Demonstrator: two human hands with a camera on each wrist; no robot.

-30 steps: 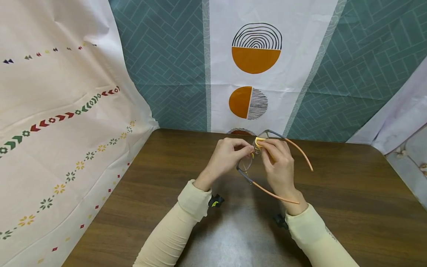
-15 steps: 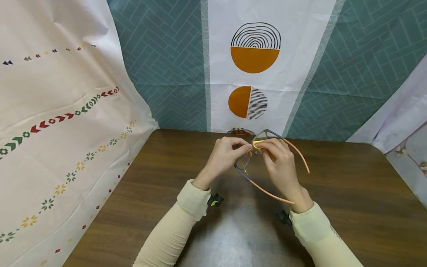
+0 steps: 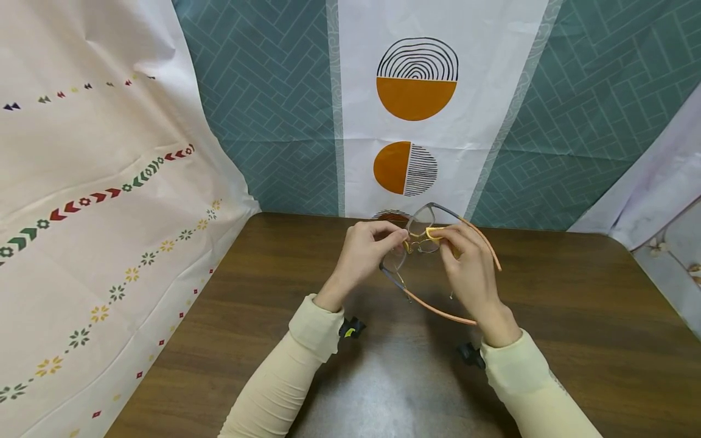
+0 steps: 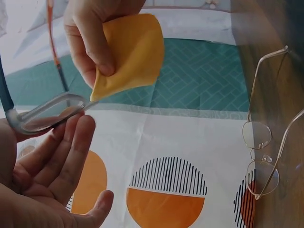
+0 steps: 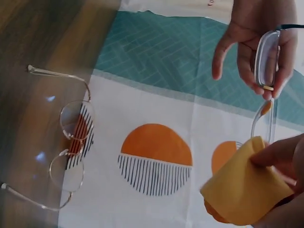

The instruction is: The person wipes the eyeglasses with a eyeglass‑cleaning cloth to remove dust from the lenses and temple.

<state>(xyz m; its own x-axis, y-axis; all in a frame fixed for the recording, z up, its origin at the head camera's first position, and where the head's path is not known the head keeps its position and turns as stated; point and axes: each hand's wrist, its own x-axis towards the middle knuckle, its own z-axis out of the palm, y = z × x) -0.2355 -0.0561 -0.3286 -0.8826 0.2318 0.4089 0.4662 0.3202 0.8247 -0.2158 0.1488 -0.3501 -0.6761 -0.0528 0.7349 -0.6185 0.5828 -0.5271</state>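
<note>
My left hand (image 3: 364, 252) pinches a pair of eyeglasses near the bridge, holding them up off the table. Their frame (image 4: 47, 114) is clear and dark, and the temples (image 3: 438, 311) end in orange. A folded yellow cloth (image 5: 247, 183) is gripped between the thumb and fingers of my right hand (image 3: 472, 267). In the left wrist view the cloth's lower corner (image 4: 97, 95) comes right at the far lens's edge. My right hand partly hides that lens in the head view.
Behind the hands, a second pair of eyeglasses (image 5: 71, 137) with thin gold wire rims rests on the brown wooden table (image 3: 263, 267). A patterned curtain (image 3: 274, 121) hangs along the table's back edge, and a pale printed cloth (image 3: 109, 243) covers the left side.
My right hand has drawn the cloth a little to the right, away from the bridge. The held eyeglasses have shifted slightly left and up, and the gold pair shows more between the hands.
</note>
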